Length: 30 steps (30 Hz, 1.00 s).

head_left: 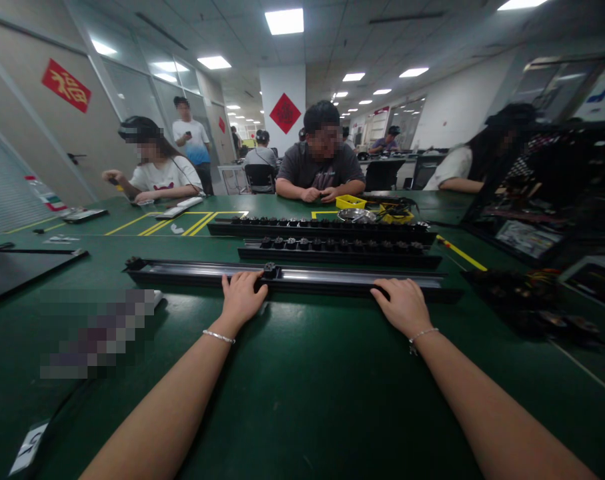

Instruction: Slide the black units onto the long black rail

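A long black rail (327,279) with a shiny inner channel lies across the green table. My left hand (243,293) rests on its near edge, left of the middle, beside a small black part (270,270) seated in the channel. Farther right, my right hand (403,303) lies on the same near edge with its fingers spread. The left hand's fingers are apart too, and neither hand is wrapped round anything. Another small black part (135,263) sits at the rail's left end. Behind it are two more black rails (339,255) (227,229) carrying rows of small black parts.
Yellow trays (351,202) and a round metal dish (357,215) stand behind the rails. Dark parts and wires (519,290) lie at the right. A blurred-out device (102,337) is at the left front. Several people sit around the table.
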### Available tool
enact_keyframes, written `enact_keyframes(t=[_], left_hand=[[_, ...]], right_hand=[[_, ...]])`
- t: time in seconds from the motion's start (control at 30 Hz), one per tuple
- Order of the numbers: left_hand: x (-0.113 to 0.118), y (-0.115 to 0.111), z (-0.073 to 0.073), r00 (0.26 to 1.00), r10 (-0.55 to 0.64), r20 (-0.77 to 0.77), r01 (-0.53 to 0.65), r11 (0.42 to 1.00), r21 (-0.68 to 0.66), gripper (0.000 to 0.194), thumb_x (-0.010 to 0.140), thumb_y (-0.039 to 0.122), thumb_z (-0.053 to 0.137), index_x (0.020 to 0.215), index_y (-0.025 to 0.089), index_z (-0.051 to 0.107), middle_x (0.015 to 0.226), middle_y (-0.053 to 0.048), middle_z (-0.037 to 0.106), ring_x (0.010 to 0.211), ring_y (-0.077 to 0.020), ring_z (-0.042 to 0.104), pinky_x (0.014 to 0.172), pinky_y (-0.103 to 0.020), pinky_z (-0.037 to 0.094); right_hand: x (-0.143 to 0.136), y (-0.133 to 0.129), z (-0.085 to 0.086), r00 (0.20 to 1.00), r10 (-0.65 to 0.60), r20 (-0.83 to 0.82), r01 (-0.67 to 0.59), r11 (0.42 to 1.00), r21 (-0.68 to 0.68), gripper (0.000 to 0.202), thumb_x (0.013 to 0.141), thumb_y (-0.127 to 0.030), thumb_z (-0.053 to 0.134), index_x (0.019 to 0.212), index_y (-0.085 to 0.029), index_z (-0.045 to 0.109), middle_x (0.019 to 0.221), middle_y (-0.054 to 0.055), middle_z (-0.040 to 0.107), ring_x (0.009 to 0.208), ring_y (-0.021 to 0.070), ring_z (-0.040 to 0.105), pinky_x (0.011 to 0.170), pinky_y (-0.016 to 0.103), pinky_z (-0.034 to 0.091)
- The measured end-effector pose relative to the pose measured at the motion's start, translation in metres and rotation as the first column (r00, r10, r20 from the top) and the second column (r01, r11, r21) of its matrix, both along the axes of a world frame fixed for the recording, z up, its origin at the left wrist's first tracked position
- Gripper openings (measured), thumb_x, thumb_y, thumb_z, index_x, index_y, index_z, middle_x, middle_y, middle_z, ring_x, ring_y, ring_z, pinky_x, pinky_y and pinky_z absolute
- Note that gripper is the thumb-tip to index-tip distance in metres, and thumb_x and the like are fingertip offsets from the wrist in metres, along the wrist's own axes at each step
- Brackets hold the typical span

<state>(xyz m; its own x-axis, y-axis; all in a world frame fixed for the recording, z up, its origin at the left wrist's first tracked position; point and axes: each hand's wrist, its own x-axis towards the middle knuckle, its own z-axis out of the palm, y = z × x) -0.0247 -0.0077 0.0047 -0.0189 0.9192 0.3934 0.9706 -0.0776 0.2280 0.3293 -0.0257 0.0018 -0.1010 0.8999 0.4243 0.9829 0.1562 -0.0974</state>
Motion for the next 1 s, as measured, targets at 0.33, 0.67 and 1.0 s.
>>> enact_keyframes(t=[0.33, 0.67, 1.0], left_hand=[[0.0023, -0.0019, 0.0022, 1.000, -0.006, -0.011, 0.006, 1.000, -0.012, 0.041, 0.083, 0.037, 0.048, 0.121, 0.029, 0.058, 0.119, -0.005, 0.063, 0.119, -0.0282, 0.047, 0.110, -0.060, 0.013], [0.0024, -0.0020, 0.0013, 1.000, 0.000, -0.016, 0.000, 1.000, -0.001, 0.042, 0.082, 0.039, 0.048, 0.121, 0.028, 0.058, 0.118, -0.005, 0.063, 0.119, -0.0290, 0.046, 0.109, -0.061, 0.013], [0.0016, -0.0009, 0.0017, 1.000, 0.002, 0.003, -0.002, 1.000, -0.022, 0.042, 0.082, 0.039, 0.048, 0.121, 0.030, 0.058, 0.118, -0.005, 0.063, 0.120, -0.0297, 0.045, 0.110, -0.061, 0.012]], right_hand=[[0.0004, 0.0017, -0.0017, 1.000, -0.006, 0.021, 0.006, 1.000, 0.014, 0.037, 0.089, -0.042, 0.038, 0.101, -0.022, 0.067, 0.096, 0.006, 0.068, 0.087, 0.0221, 0.055, 0.088, 0.041, 0.034], [-0.0005, 0.0005, -0.0014, 1.000, -0.004, 0.009, 0.004, 1.000, 0.019, 0.036, 0.089, -0.041, 0.039, 0.101, -0.022, 0.067, 0.096, 0.006, 0.068, 0.090, 0.0217, 0.056, 0.091, 0.043, 0.033], [0.0004, 0.0011, -0.0020, 1.000, 0.003, 0.013, -0.003, 1.000, 0.024, 0.036, 0.089, -0.041, 0.038, 0.100, -0.022, 0.067, 0.095, 0.006, 0.068, 0.088, 0.0218, 0.056, 0.088, 0.041, 0.034]])
